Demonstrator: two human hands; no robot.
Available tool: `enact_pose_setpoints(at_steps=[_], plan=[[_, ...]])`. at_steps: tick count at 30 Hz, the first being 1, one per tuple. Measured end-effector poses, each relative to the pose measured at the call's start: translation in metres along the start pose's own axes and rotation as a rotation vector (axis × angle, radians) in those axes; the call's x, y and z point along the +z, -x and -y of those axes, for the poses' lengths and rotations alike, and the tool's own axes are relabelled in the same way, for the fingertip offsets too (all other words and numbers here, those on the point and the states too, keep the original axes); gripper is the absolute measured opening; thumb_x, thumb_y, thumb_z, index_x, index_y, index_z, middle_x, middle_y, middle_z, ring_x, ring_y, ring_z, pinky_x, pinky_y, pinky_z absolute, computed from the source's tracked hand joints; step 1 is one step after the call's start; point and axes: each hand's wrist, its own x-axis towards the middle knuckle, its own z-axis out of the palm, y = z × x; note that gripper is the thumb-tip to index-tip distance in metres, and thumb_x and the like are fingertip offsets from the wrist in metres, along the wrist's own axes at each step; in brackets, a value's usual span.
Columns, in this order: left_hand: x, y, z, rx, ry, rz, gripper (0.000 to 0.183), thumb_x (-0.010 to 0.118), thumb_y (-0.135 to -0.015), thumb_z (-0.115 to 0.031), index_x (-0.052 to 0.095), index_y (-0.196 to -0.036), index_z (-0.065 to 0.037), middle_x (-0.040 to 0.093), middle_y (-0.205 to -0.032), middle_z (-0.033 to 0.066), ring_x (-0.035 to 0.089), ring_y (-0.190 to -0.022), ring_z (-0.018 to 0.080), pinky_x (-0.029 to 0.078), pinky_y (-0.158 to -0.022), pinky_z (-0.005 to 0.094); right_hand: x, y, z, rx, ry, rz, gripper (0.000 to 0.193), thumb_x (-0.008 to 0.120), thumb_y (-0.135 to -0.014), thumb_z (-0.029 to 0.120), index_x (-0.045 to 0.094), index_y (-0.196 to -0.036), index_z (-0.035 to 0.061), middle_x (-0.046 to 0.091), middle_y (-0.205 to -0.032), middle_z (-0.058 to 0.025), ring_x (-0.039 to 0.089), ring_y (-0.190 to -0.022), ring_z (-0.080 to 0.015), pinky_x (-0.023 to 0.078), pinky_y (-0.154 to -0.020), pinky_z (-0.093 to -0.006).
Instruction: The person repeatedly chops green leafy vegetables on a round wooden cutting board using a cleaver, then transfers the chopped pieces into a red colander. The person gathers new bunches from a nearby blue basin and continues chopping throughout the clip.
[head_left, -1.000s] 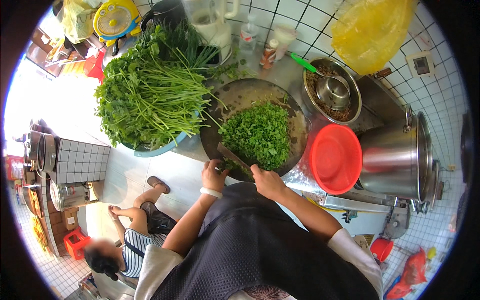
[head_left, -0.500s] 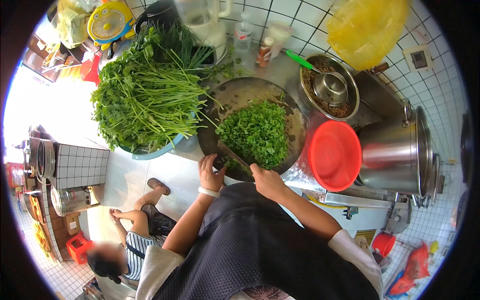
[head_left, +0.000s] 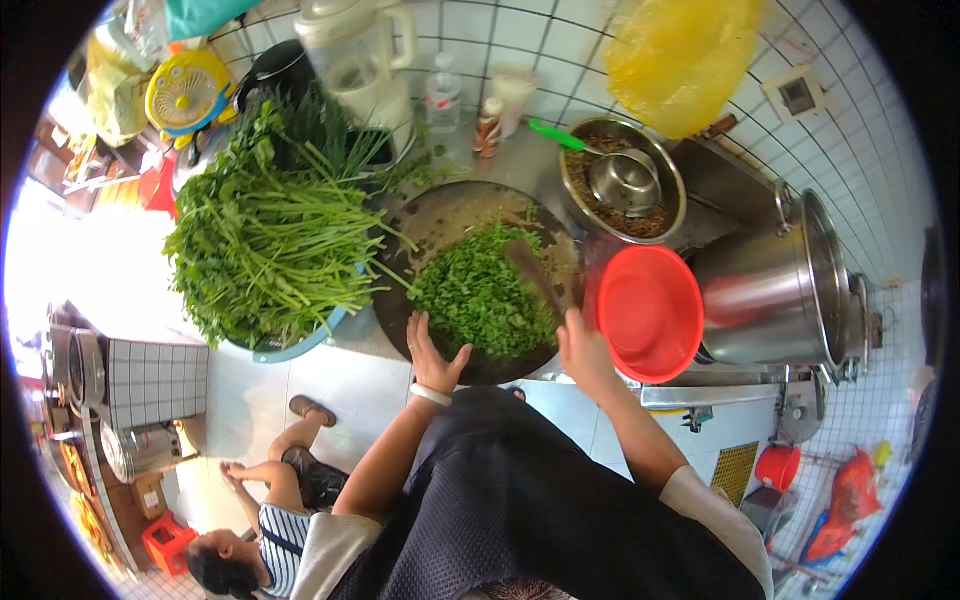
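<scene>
A heap of chopped green herbs (head_left: 475, 295) lies on a dark round chopping board (head_left: 555, 215). My right hand (head_left: 585, 350) is closed round the handle of a cleaver (head_left: 536, 278). Its blade, a little blurred, is over the right side of the heap; whether it touches the leaves I cannot tell. At the heap's near left edge rests my left hand (head_left: 434, 362), fingers stretched out and thumb apart, holding nothing. Left of the board, long-stemmed leafy greens (head_left: 270, 235) overflow a blue basin (head_left: 315, 340), some stems reaching over the board.
Right of the board stand a red plastic bowl (head_left: 650, 310), a steel bowl (head_left: 675, 205) with brown crumbly food and a green-handled ladle (head_left: 625, 182), and a tall steel pot (head_left: 760, 285). Behind are a blender (head_left: 355, 60) and bottles. A person (head_left: 280, 530) sits at lower left.
My right hand has swung the cleaver from the heap's near left edge to its right side. My left hand now lies against the heap. The view has shifted slightly.
</scene>
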Motion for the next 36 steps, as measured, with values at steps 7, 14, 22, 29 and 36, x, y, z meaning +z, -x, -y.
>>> enact_pose_setpoints(at_steps=[7, 14, 22, 29, 36], plan=[[0.045, -0.012, -0.036, -0.023, -0.045, 0.005, 0.103, 0.08, -0.063, -0.043, 0.024, -0.142, -0.007, 0.013, -0.148, 0.0266, 0.017, -0.135, 0.0443, 0.021, -0.109, 0.0506, 0.034, -0.028, -0.034, 0.057, 0.159, -0.048, 0.03, 0.05, -0.078, -0.001, 0.042, -0.107, -0.0002, 0.06, -0.082, -0.0267, 0.061, -0.067, -0.0431, 0.048, -0.057, -0.0515], [0.066, -0.015, -0.056, 0.056, -0.024, -0.036, 0.103, 0.087, -0.055, -0.036, 0.031, -0.138, -0.013, 0.008, -0.148, 0.0266, 0.014, -0.135, 0.0471, 0.023, -0.107, 0.0549, 0.049, 0.022, -0.082, 0.399, -0.697, 0.014, 0.019, 0.051, -0.089, 0.003, 0.047, -0.107, 0.0032, 0.056, -0.074, -0.0121, 0.057, -0.049, -0.0198, 0.044, -0.044, -0.0336], [0.075, -0.022, -0.063, -0.002, -0.05, -0.033, 0.087, 0.087, -0.054, -0.034, 0.048, -0.129, -0.019, 0.016, -0.144, 0.0302, 0.021, -0.13, 0.0508, 0.027, -0.105, 0.056, 0.123, 0.021, -0.04, 0.427, -0.989, 0.106, 0.009, 0.048, -0.092, 0.005, 0.042, -0.098, 0.0061, 0.051, -0.063, -0.0039, 0.051, -0.043, -0.0122, 0.039, -0.037, -0.0272], [0.071, -0.007, -0.055, 0.028, 0.042, -0.096, 0.078, 0.082, -0.058, -0.028, 0.049, -0.125, -0.005, 0.056, -0.117, 0.0157, 0.04, -0.117, 0.0456, 0.018, -0.108, 0.0557, 0.107, 0.035, -0.01, 0.273, -0.974, 0.116, 0.009, 0.049, -0.09, 0.004, 0.041, -0.093, 0.0032, 0.051, -0.059, -0.0045, 0.052, -0.043, -0.0115, 0.04, -0.039, -0.0273], [0.058, -0.002, -0.08, 0.157, 0.028, -0.131, 0.077, 0.081, -0.058, -0.035, 0.052, -0.124, -0.011, 0.057, -0.113, 0.0176, 0.043, -0.112, 0.045, 0.017, -0.107, 0.0574, 0.09, 0.046, -0.013, 0.146, -1.019, 0.061, 0.008, 0.049, -0.09, 0.004, 0.041, -0.091, 0.0017, 0.051, -0.053, -0.0052, 0.052, -0.043, -0.0123, 0.04, -0.04, -0.0275]])
